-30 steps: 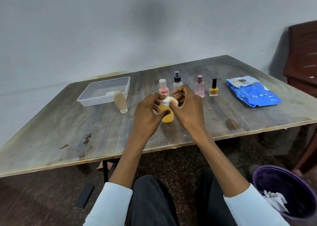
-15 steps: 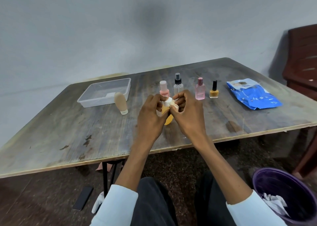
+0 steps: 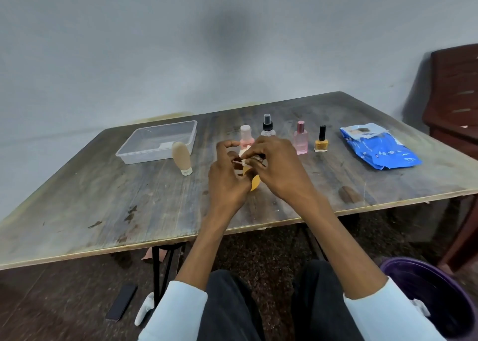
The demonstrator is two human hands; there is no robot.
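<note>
Table (image 3: 129, 198): left hand (image 3: 227, 182) (curled) grips bottle (image 3: 255, 182).

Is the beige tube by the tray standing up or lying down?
Standing: the beige tube rests upright on its white cap, beside the tray.

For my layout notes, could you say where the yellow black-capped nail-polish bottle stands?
Head view: the yellow nail-polish bottle stands on the wooden table, right of centre, between the pink perfume bottle and the blue packet.
</note>
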